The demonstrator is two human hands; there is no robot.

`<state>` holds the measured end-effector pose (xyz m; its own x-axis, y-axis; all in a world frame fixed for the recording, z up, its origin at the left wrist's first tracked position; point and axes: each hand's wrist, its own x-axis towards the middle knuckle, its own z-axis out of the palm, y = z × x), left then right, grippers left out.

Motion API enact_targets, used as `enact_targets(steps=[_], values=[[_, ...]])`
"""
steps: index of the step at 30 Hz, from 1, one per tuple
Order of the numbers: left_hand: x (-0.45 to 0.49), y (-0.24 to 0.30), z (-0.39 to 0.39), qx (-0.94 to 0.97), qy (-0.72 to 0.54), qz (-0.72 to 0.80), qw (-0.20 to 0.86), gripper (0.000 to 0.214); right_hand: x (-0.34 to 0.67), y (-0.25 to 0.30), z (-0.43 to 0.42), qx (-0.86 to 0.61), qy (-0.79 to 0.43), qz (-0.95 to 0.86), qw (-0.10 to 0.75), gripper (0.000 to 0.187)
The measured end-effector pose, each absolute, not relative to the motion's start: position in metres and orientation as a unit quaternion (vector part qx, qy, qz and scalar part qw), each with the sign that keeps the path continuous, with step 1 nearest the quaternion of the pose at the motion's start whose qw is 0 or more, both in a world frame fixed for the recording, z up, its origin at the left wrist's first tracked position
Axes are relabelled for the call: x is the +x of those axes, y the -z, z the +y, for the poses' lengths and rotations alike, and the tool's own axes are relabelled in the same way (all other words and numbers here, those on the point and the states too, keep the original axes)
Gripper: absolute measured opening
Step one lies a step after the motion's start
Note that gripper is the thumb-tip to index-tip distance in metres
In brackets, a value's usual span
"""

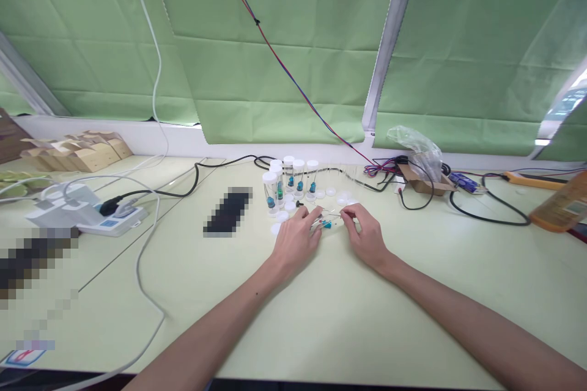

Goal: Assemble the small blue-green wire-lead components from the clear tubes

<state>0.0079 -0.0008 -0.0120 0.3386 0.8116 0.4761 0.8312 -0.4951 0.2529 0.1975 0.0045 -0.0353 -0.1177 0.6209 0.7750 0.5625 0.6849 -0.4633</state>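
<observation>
Between my two hands lies a small blue-green part [326, 224] with thin wire-like pieces by it. My left hand [298, 238] rests on the table, its fingertips closed together at the thin pieces; what they grip is too small to name. Thumb and forefinger of my right hand [364, 235] pinch the end of a thin wire [334, 215]. Just beyond stand several clear vials [299, 180] with white caps, each with a small blue-green part inside. Loose white caps [330, 192] and a small black piece [299, 203] lie around them.
On the left are a white power strip [107, 223], cables and small cardboard boxes [82, 149]. A blurred dark object [228, 212] lies left of the vials. At the right are an open cardboard box [426, 183] with a plastic bag, black cables and an orange bottle [562, 204].
</observation>
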Motion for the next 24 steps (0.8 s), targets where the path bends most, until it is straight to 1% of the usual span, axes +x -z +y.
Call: enact_targets(steps=[12, 24], values=[[0.0094, 0.0108, -0.0031, -0.827, 0.277, -0.489, -0.007, 0.036, 0.1982, 0.0351, 0.0043, -0.387, -0.022, -0.742, 0.547, 0.012], [0.0108, 0.0130, -0.0032, -0.827, 0.293, -0.478, -0.030, 0.036, 0.1952, 0.0301, -0.0006, -0.385, -0.046, -0.736, 0.555, 0.012]])
